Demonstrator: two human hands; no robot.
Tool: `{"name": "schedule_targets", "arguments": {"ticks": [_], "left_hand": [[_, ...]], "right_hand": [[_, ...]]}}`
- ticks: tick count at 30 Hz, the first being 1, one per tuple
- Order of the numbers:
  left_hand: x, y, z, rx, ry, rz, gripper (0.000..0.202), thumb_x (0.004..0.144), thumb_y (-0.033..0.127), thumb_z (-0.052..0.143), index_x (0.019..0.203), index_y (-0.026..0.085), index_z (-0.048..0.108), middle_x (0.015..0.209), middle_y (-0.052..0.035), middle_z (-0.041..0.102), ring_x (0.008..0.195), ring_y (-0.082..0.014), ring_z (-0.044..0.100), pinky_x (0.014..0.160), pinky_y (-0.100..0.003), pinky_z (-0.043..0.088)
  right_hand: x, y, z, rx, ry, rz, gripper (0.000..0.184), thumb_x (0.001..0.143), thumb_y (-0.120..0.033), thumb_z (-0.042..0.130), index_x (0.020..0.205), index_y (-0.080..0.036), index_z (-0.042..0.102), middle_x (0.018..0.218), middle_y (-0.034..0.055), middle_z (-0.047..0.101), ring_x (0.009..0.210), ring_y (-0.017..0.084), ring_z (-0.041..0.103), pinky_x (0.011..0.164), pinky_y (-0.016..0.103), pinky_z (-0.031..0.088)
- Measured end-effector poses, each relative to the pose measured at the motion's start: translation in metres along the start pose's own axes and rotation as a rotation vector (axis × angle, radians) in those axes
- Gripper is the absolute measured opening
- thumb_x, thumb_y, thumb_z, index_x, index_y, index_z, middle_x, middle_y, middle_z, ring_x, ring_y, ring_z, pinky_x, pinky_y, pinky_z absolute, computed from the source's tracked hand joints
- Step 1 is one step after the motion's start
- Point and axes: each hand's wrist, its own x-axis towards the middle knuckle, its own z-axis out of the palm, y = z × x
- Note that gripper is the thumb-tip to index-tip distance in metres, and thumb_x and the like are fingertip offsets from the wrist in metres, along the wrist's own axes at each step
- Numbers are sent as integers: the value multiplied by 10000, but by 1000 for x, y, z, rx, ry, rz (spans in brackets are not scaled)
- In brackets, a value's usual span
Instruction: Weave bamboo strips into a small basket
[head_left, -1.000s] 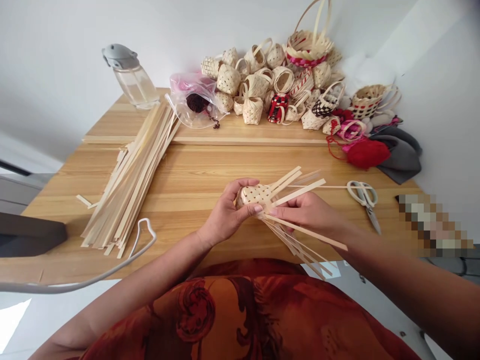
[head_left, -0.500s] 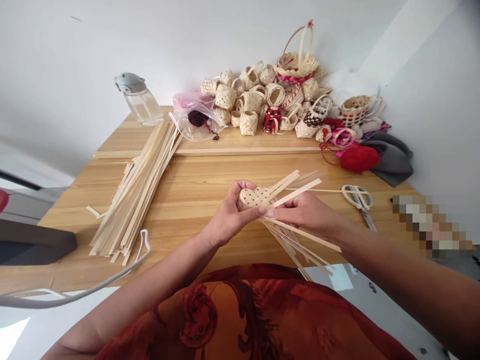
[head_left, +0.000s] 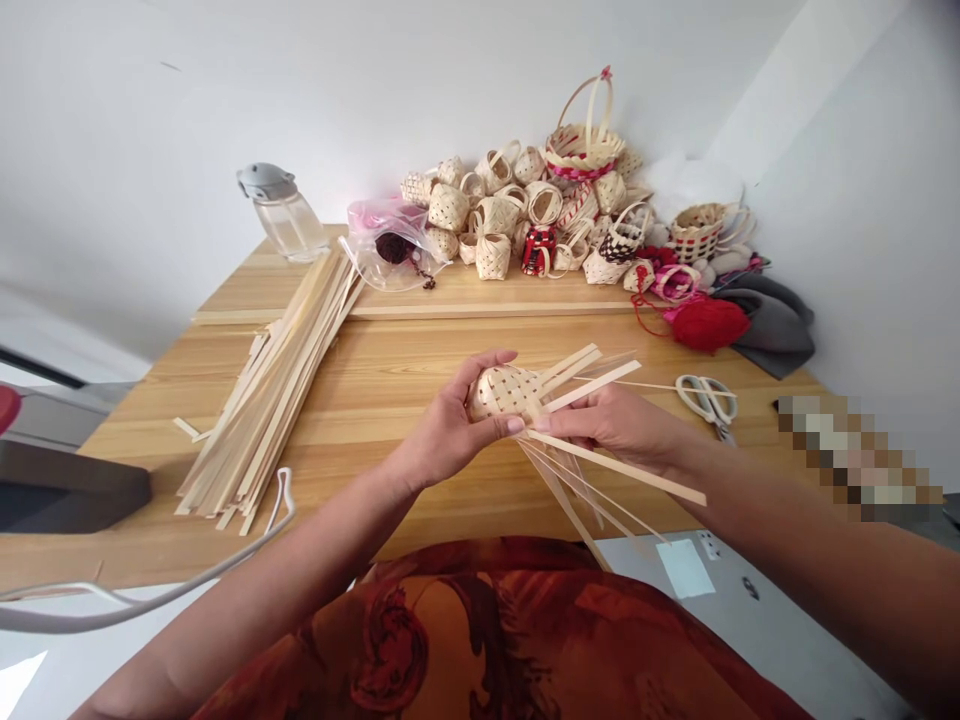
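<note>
A small, partly woven basket (head_left: pixel 501 392) of pale flat strips is held in the air over the front of the table. My left hand (head_left: pixel 461 415) is closed round its left side, thumb pressed along the near edge and fingers behind. Loose strips fan out from its right side, some toward the back right and others down toward the table's front edge. My right hand (head_left: pixel 611 420) pinches at the base of these, with a pale flat strip (head_left: pixel 622 466) running from the thumb out over the wrist. Its other fingers are partly hidden behind the strips.
A bundle of flat strips (head_left: pixel 270 400) lies at left, near a clear bottle (head_left: pixel 289 220). Several finished small baskets (head_left: pixel 495 215) are heaped at the back beside a plastic bag (head_left: pixel 386 240). Red yarn (head_left: pixel 709 322) and scissors (head_left: pixel 706 400) lie at right. A white cable (head_left: pixel 247 550) crosses the left front.
The view has shifted slightly, so the background sits a little lower. The woven basket turns slightly between my hands, and the strip over my right wrist reaches further right.
</note>
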Motion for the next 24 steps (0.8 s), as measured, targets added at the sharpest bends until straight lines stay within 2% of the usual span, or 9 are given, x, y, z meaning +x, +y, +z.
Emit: {"name": "schedule_targets", "arguments": {"ticks": [6,12,16,18,21,24], "left_hand": [[-1,-1,1,41,-1,5,759,824,323,782,1489,253,423,1197,-76,645,1065,-201,629,991,-345,488],[-3,3,11,-59,81,-71,681,766,311,831,1348,214,491,1085,-65,645,936,-176,633,882,-313,516],[-3,5,18,-187,80,-129,678,722,294,857,1291,230,495,1045,-44,641,910,-166,633,829,-296,520],[-4,5,23,-217,114,-160,650,709,298,858,1244,229,495,993,-25,642,851,-150,626,771,-277,518],[-7,4,27,-219,185,-182,627,684,279,866,1181,221,486,915,6,634,771,-124,596,704,-247,496],[-11,4,28,-190,219,-144,618,667,259,874,1147,221,488,892,19,632,762,-116,587,710,-236,481]], "right_hand": [[2,6,-1,-15,32,-61,316,628,-378,787,534,-195,548,489,-50,468,488,90,393,451,235,282],[-3,4,1,-52,44,-69,388,611,-423,815,497,-198,520,464,-58,431,473,82,355,446,249,241],[-7,3,2,-85,50,-74,407,640,-478,802,517,-195,536,490,-60,420,483,83,338,461,258,225],[-9,2,2,-112,46,-63,430,642,-501,797,512,-198,520,492,-61,400,481,84,332,467,260,228],[-15,2,2,-158,-12,-67,438,709,-521,737,514,-199,514,483,-55,395,462,87,342,465,260,236],[-22,2,-1,-270,-69,-111,428,805,-507,661,544,-189,545,486,-41,443,440,91,385,457,259,244]]}}
